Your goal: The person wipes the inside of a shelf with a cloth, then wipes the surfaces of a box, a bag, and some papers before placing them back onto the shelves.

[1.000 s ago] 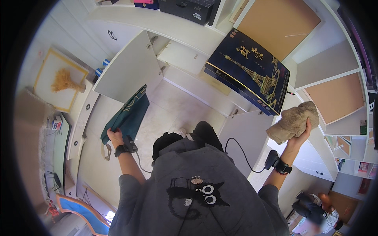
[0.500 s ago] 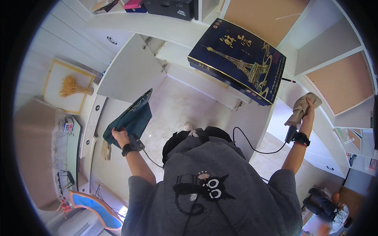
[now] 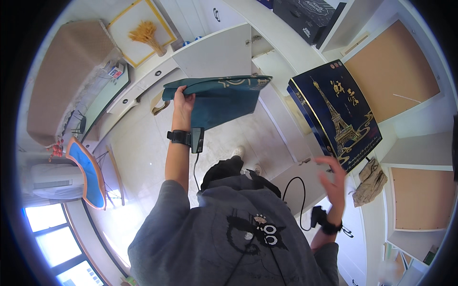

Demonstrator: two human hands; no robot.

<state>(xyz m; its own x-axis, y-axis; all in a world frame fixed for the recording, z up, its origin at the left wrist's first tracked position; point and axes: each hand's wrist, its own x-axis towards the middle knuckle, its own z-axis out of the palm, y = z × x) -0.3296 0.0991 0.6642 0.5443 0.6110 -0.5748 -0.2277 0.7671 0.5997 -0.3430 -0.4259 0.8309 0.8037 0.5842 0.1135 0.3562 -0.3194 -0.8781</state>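
Green bag [image 3: 224,107], one only, is pinched in the left hand [image 3: 183,101], the right hand [image 3: 335,185] spread near one blue box [image 3: 334,112].

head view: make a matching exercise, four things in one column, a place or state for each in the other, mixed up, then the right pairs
Things:
1. dark green bag
2. right hand
3. navy gift box
4. dried wheat bunch

Places and states:
A. seen against a white panel with a yellow edge
B. bears a picture of a gold tower
C. gripped by the left hand
D. fingers spread, holding nothing

Right pairs: 1-C, 2-D, 3-B, 4-A
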